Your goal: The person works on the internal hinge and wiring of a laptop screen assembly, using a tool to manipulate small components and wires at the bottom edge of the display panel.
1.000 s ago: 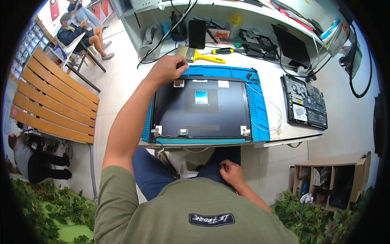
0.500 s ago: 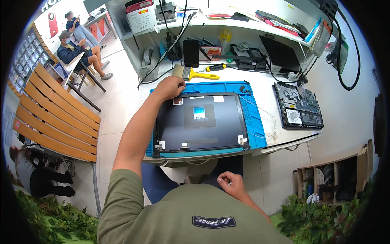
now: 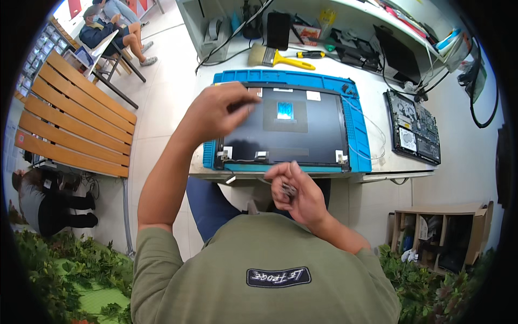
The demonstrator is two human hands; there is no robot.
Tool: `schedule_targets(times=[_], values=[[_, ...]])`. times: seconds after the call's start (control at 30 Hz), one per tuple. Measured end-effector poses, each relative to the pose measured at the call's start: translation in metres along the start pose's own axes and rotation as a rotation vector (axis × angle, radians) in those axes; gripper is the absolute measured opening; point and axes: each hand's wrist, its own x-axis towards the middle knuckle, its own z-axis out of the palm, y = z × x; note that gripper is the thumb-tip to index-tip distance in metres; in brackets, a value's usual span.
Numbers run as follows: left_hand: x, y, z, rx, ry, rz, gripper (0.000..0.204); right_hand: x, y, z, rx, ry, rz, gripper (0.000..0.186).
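A dark laptop lid panel (image 3: pixel 302 143) lies flat on a blue repair mat (image 3: pixel 360 137), with metal hinges at its near corners and a thin cable along its near edge. Over the panel's far-left part hovers my left hand (image 3: pixel 218 110), thumb and fingers apart, nothing visible between them. My right hand (image 3: pixel 302 197) is raised just in front of the bench edge, fingers curled round small grey metal pieces; their exact kind is too blurred to tell. Beyond the mat lies a yellow-handled brush (image 3: pixel 291 61).
Behind the brush lie a screwdriver (image 3: pixel 310 54) and an upright black phone (image 3: pixel 278 31). An opened laptop base (image 3: pixel 413 127) sits at the right, with a white cable (image 3: pixel 380 129) between it and the panel. A slatted wooden bench (image 3: pixel 81 116) stands left; people are farther off.
My left hand has left the panel's far-left corner and come nearer, its fingers parted. My right hand has risen from my lap toward the bench edge. The view has shifted.
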Motion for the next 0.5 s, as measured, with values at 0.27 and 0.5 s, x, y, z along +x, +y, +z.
schedule_targets(times=[0.27, 0.5], values=[[-0.094, 0.050, 0.043, -0.058, -0.028, 0.204, 0.042, 0.031, -0.001, 0.037, 0.083, 0.003, 0.138, 0.069], [-0.102, 0.033, 0.064, -0.299, 0.234, -0.073, 0.024, 0.027, 0.006, 0.024, -0.097, 0.026, -0.037, 0.050]])
